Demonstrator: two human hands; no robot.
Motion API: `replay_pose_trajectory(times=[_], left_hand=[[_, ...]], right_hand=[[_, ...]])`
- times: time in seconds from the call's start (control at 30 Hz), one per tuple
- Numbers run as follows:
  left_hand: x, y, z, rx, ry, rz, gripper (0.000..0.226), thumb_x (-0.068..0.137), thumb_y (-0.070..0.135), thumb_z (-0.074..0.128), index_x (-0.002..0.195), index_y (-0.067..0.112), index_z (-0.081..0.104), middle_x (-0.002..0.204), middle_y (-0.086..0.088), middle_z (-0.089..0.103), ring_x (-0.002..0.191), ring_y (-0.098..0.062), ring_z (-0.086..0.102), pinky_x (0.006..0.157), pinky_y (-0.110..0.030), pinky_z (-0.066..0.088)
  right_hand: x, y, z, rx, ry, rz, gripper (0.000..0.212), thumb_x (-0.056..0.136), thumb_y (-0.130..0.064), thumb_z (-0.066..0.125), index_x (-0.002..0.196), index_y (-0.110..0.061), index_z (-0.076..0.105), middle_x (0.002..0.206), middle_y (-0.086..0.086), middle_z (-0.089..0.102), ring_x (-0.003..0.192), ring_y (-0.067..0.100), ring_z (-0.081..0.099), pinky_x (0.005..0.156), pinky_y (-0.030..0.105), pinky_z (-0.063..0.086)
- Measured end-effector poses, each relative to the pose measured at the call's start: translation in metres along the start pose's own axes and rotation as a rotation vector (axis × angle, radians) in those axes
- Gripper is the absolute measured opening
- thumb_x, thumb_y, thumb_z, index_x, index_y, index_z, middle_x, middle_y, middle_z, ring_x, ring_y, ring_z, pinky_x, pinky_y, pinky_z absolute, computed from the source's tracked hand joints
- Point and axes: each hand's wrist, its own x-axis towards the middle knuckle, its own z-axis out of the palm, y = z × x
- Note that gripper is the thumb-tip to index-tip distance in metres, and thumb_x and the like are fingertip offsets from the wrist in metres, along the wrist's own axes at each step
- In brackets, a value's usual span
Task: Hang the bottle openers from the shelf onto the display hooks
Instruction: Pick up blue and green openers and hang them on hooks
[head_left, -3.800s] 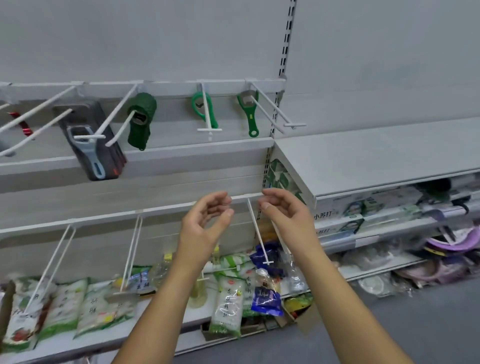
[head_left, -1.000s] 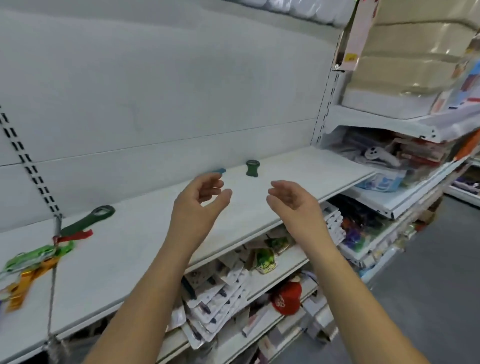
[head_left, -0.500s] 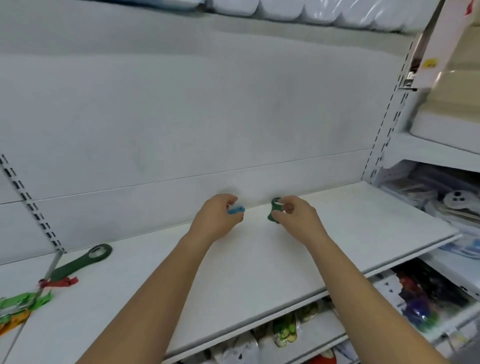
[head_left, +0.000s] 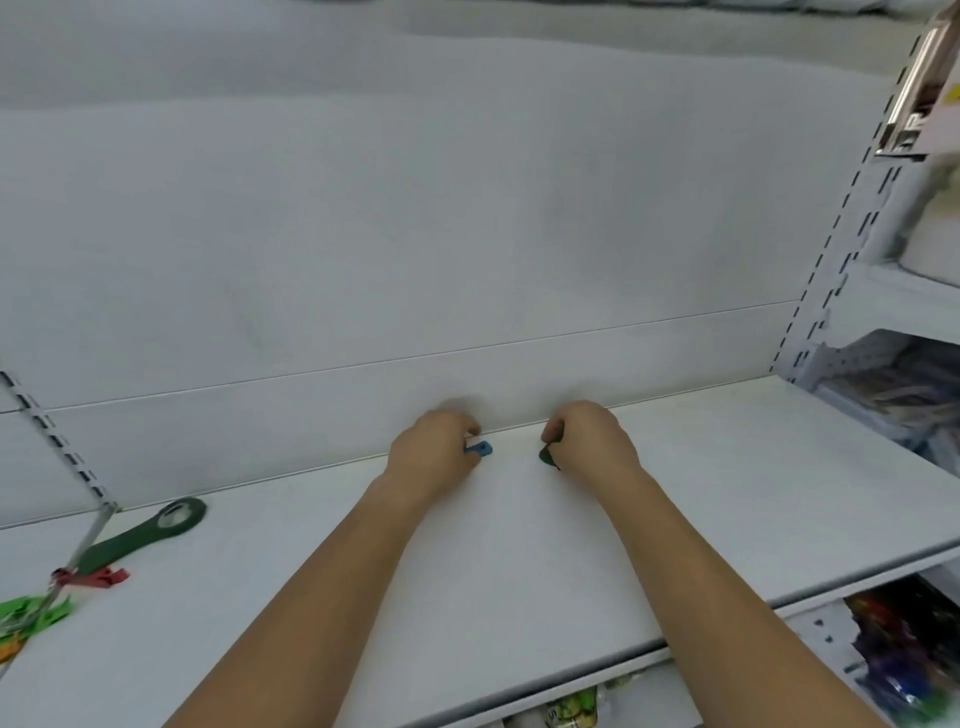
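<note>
I was at the pick-up step, mid-frame at the back of the shelf (head_left: 727, 493). My left hand (head_left: 434, 447) curled round a blue bottle opener (head_left: 480, 450) and my right hand (head_left: 592, 441) round a dark green opener (head_left: 548, 456), both mostly hidden. Next, I judged, I had to lift both clear and find hooks, none in view.

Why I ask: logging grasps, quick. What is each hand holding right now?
Left hand: closed, gripping the blue bottle opener.
Right hand: closed, pinching the dark green bottle opener.
</note>
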Motion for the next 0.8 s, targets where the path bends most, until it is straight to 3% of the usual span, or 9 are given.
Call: replay_pose_trajectory(times=[0.1, 0.2, 0.27, 0.4, 0.57, 0.67, 0.8], left_hand=[[-0.005, 0.004, -0.004, -0.049, -0.116, -0.050, 0.041, 0.090, 0.036, 0.069, 0.129, 0.027, 0.063, 0.118, 0.002, 0.069, 0.097, -0.018, 0.067, 0.087, -0.030, 0.054], [-0.013, 0.007, -0.010, -0.159, -0.184, -0.080, 0.034, 0.084, 0.034, 0.075, 0.117, 0.029, 0.067, 0.100, 0.003, 0.075, 0.069, -0.014, 0.073, 0.077, -0.030, 0.061], [-0.022, 0.009, -0.013, -0.186, -0.202, -0.088, 0.027, 0.081, 0.029, 0.077, 0.107, 0.028, 0.070, 0.091, 0.005, 0.074, 0.072, -0.017, 0.075, 0.071, -0.029, 0.061], [-0.037, 0.007, -0.020, -0.197, -0.203, -0.096, 0.020, 0.074, 0.025, 0.076, 0.092, 0.028, 0.069, 0.091, 0.008, 0.071, 0.082, -0.020, 0.073, 0.074, -0.035, 0.062], [-0.049, 0.005, -0.038, -0.326, -0.006, -0.096, 0.022, 0.075, 0.029, 0.082, 0.090, 0.025, 0.066, 0.087, 0.007, 0.070, 0.071, -0.010, 0.064, 0.062, -0.027, 0.053], [-0.056, 0.003, -0.048, -0.588, 0.057, -0.117, 0.021, 0.078, 0.018, 0.085, 0.090, 0.016, 0.067, 0.082, -0.006, 0.073, 0.061, -0.015, 0.069, 0.061, -0.031, 0.061], [-0.072, -0.010, -0.049, -0.641, -0.054, -0.156, 0.015, 0.081, 0.014, 0.083, 0.092, 0.011, 0.074, 0.090, -0.016, 0.075, 0.068, -0.023, 0.076, 0.068, -0.033, 0.063]], right_hand=[[-0.002, 0.003, 0.000, 0.017, 0.025, 0.018, 0.010, 0.082, -0.018, 0.064, 0.087, -0.012, 0.072, 0.100, 0.006, 0.069, 0.091, 0.028, 0.065, 0.066, 0.028, 0.045], [-0.007, 0.004, 0.003, -0.043, 0.091, 0.011, 0.018, 0.088, -0.035, 0.061, 0.093, -0.019, 0.068, 0.103, 0.004, 0.065, 0.099, 0.027, 0.060, 0.077, 0.032, 0.045], [-0.009, 0.005, 0.004, -0.087, 0.123, 0.008, 0.020, 0.089, -0.039, 0.062, 0.101, -0.023, 0.067, 0.110, 0.005, 0.059, 0.107, 0.028, 0.055, 0.086, 0.035, 0.043], [-0.011, 0.005, -0.004, -0.087, 0.054, 0.039, 0.019, 0.086, -0.027, 0.065, 0.105, -0.021, 0.067, 0.116, 0.007, 0.056, 0.112, 0.031, 0.053, 0.087, 0.034, 0.040], [-0.017, 0.002, -0.004, -0.063, 0.070, 0.049, 0.017, 0.084, -0.024, 0.066, 0.100, -0.019, 0.068, 0.113, 0.007, 0.061, 0.108, 0.030, 0.055, 0.081, 0.031, 0.040], [-0.020, 0.002, -0.003, 0.013, 0.066, 0.046, 0.012, 0.083, -0.023, 0.070, 0.095, -0.021, 0.071, 0.112, 0.006, 0.065, 0.105, 0.030, 0.059, 0.079, 0.032, 0.047], [-0.022, -0.002, -0.007, 0.120, -0.023, 0.042, 0.040, 0.080, -0.011, 0.071, 0.117, -0.024, 0.063, 0.117, 0.005, 0.064, 0.104, 0.026, 0.062, 0.082, 0.032, 0.053]])
